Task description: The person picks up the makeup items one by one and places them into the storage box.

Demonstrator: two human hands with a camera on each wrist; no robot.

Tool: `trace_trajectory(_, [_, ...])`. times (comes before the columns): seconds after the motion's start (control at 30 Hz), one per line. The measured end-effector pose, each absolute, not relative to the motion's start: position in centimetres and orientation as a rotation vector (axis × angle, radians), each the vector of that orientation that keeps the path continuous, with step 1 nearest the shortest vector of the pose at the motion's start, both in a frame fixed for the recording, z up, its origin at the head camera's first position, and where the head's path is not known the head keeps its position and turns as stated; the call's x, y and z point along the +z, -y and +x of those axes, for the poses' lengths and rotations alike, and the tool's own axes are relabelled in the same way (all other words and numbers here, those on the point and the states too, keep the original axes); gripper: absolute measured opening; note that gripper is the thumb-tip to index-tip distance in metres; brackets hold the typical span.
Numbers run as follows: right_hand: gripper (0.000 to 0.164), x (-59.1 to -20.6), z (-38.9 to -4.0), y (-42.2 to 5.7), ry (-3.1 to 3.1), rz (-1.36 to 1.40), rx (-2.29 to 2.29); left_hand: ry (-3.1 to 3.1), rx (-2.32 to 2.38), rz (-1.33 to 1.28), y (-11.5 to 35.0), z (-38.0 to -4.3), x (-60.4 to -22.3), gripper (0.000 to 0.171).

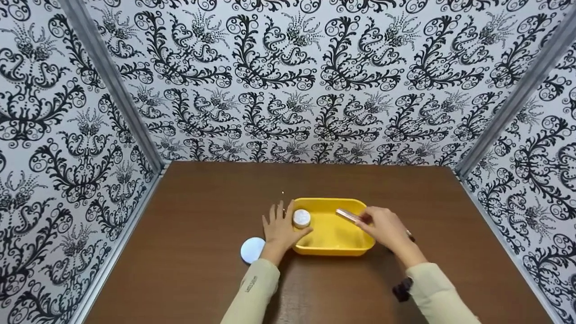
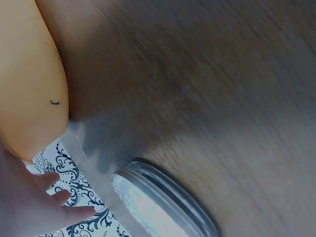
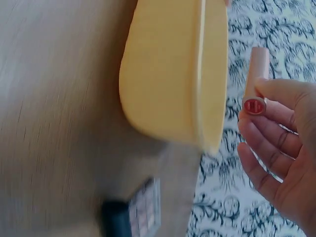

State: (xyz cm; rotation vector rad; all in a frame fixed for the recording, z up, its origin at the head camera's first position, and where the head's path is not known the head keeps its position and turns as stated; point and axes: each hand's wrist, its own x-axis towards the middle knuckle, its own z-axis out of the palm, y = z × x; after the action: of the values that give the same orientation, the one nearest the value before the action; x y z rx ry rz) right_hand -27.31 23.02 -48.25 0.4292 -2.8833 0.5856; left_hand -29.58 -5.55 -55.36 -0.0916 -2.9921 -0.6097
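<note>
My right hand (image 1: 388,228) pinches a slim pinkish lipstick tube (image 1: 346,215) between thumb and fingers, over the right part of a yellow plastic bin (image 1: 333,252). In the right wrist view the lipstick tube (image 3: 258,69) shows a red label on its end. At the bin's left side is my left hand (image 1: 280,229), its fingers spread and fairly straight, the thumb reaching over the rim. Beside that hand, inside the bin, sits a small round white-topped container (image 1: 301,218). Left of the left wrist, a round case (image 1: 251,250) with a shiny top lies on the table.
In the right wrist view, a flat palette (image 3: 144,207) and a blurred dark cylinder (image 3: 116,218) stand on the table near the bin. A dark object (image 1: 402,289) shows beside the right sleeve. Patterned walls surround the brown table (image 1: 216,189).
</note>
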Motion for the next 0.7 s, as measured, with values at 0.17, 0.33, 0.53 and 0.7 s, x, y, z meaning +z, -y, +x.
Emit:
trace_trajectory(0.17, [0.014, -48.8, -28.2, -20.5, 2.961, 0.39, 0.555, 2.993, -0.604, -0.09, 5.6, -29.5, -55.2, 0.103])
trace_trajectory(0.33, [0.017, -49.5, -28.5, -19.1, 3.017, 0.368, 0.52, 2.991, -0.59, -0.105, 5.5, -29.4, -55.1, 0.103])
trace_trajectory(0.53, [0.015, -50.5, -29.1, -18.2, 2.998, 0.389, 0.47, 3.006, -0.604, -0.103, 5.5, -29.2, -54.9, 0.103])
trace_trajectory(0.7, [0.014, -51.3, -29.7, -17.7, 2.979, 0.365, 0.465, 3.016, -0.592, -0.104, 5.7, -29.3, -54.9, 0.103])
